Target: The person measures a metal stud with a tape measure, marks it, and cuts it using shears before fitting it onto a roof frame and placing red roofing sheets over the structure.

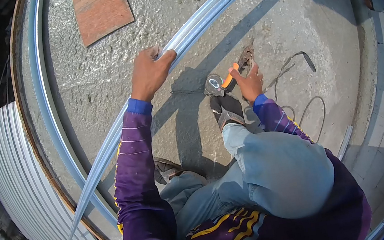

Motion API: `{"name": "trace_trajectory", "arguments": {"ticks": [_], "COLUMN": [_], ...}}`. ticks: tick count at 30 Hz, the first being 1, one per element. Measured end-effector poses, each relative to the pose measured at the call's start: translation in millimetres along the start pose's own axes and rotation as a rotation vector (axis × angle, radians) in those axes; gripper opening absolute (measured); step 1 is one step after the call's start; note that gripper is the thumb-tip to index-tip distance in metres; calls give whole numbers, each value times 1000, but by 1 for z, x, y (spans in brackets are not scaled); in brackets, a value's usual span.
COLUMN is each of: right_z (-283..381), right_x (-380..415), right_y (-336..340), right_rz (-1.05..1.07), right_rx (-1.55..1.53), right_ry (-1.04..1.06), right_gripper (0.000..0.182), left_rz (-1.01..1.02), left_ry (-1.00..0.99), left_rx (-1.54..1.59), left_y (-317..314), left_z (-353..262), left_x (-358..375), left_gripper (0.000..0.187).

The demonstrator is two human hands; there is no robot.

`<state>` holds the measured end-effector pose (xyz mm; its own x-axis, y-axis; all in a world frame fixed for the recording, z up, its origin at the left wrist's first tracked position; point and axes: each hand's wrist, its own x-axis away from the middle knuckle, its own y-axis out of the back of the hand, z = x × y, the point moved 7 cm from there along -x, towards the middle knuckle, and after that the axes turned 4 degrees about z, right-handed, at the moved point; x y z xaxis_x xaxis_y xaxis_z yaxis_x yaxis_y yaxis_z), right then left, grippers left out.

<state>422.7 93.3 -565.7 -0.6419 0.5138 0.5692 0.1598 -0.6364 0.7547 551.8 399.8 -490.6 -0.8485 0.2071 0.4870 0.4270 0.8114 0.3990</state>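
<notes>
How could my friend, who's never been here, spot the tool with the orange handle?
Start at the rough grey concrete floor, crossed by long, shiny silver metal strips that the person's left grip holds. Look right and slightly lower: the right grip holds the orange-handled, brown-headed hand tool. Its bright orange handle sets it apart from the thin, dark, looping cord nearby.

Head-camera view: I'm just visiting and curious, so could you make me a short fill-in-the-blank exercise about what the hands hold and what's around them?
The left hand grips a long metal profile; the right hand holds a tool with bright ____ on it.
The sleeves are mostly ____, with blue cuffs.
The reddish-brown board is cut off by the picture's ____ edge.
The corrugated sheet shows on the picture's ____ side.
Missing words: orange; purple; top; left.
</notes>
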Motion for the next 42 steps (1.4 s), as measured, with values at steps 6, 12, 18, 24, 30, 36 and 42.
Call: {"name": "trace_trajectory", "arguments": {"ticks": [6,12,18,24,30,36,42], "right_z": [10,-29,-31,45,51,51,57], "right_x": [8,-12,19,74,80,83,88], "right_y": [1,-11,20,35,6,-8,-7], "right_rz": [173,132,408,491,538,516,469], "right_rx": [49,-126,-767,-54,116,88,43], "right_ry": [-108,-82,-173,595,626,768,834], "right_gripper": [133,130,65,67,68,66,62], "left_rz": [76,121,114,77,80,59,57], "left_ry": [-10,70,41,67,86,95,97], "left_rx": [240,207,190,276,285,259,257], "left_y": [-9,-7,-5,-5,-3,-2,-2], "left_z": [6,4,-1,6,3,4,5], "left_x": [0,3,6,-1,1,1,0], "left_gripper": [35,37,36,36,38,41,38]}}
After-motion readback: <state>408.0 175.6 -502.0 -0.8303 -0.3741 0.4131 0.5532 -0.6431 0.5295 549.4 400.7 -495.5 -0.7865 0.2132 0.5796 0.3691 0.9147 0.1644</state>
